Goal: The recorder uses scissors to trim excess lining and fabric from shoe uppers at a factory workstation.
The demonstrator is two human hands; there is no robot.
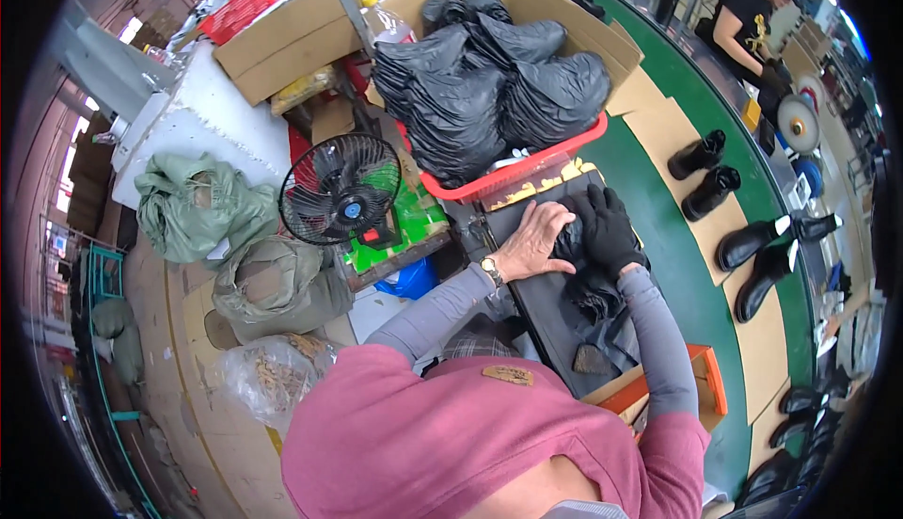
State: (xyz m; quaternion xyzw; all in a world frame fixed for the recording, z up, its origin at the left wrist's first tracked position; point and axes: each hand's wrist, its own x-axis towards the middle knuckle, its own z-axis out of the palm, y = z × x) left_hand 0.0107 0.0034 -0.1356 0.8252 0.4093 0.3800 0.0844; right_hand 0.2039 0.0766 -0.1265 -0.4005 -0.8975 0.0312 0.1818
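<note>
Near the center of the frame, a person's bare left hand [538, 244] spreads its thumb and fingers apart at the edge of a crumpled black plastic bag [570, 242] on a dark tabletop [541, 304], while the black-gloved right hand [607, 229] lies over the bag's right side, its grip too covered to tell. Just above the hands, a red basket [560, 151] holds piled black bundles [451, 114]; a black fan [343, 190] stands to the left, and dark boots [712, 193] stand at right.
</note>
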